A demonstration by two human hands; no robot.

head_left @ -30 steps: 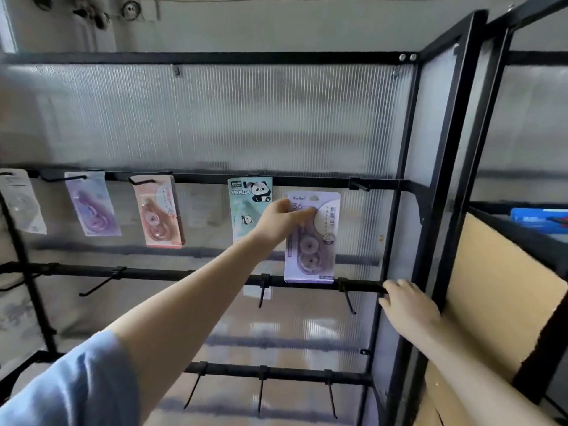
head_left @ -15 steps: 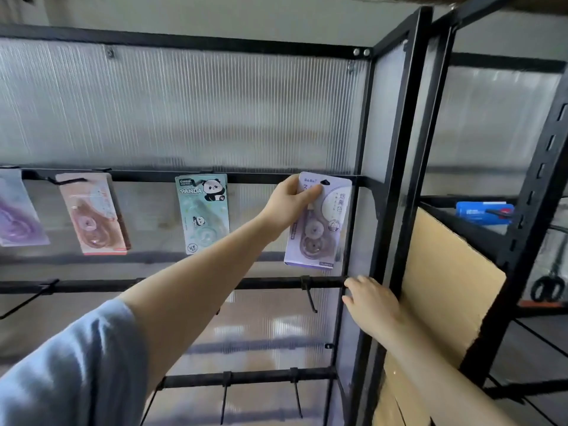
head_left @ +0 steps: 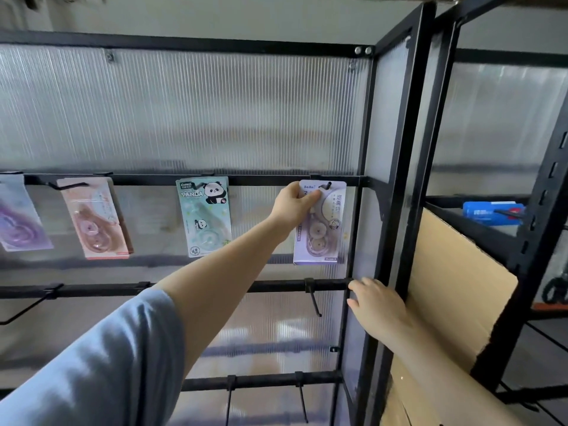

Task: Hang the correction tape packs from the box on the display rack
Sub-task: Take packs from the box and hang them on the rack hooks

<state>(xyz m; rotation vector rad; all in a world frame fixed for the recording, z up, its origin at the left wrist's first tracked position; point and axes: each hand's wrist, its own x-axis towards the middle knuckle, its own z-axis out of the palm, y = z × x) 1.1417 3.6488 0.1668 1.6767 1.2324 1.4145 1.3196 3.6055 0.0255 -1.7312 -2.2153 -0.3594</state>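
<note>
My left hand (head_left: 294, 204) pinches the top left of a lilac correction tape pack (head_left: 321, 229) held up against the rack's upper bar (head_left: 267, 180). A black hook tip (head_left: 327, 184) pokes through the pack's hang hole. Three other packs hang on the same bar: a green panda pack (head_left: 204, 216), a pink pack (head_left: 95, 218) and a purple pack (head_left: 18, 216) at the left edge. My right hand (head_left: 376, 309) rests on the rack's black upright post by the end of the middle bar (head_left: 276, 285). The box is hidden.
Bare hooks (head_left: 314, 298) stick out from the middle and lower bars. A cardboard sheet (head_left: 451, 290) leans behind the post on the right. A blue item (head_left: 491, 212) lies on the neighbouring black shelf. Ribbed translucent panels back the rack.
My left hand lifted the lilac pack from in front of the middle bar up and to the right, onto the upper bar's rightmost hook. My right hand stayed on the post.
</note>
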